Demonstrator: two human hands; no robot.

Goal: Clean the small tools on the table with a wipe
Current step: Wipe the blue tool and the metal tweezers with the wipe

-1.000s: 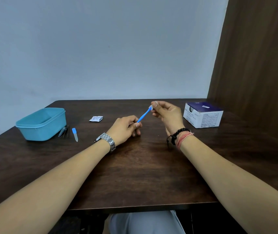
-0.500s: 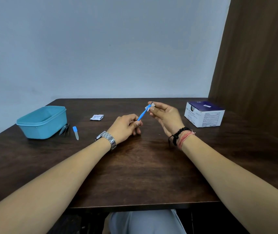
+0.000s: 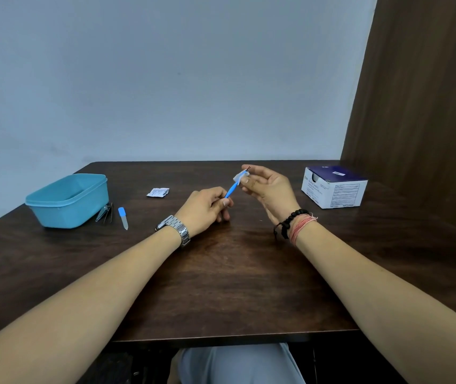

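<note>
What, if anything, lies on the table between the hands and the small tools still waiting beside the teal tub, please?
Nothing visible does. The nail clipper and small blue file lie beside the teal tub, and only bare table separates them from the left hand. The torn wipe packet sits farther back, off that path.

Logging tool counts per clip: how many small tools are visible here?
3. A blue-handled tool held in the left hand, its tip in the wipe pinched by the right hand; nail clippers and a blue-capped file beside the tub, which may hide more.
</note>
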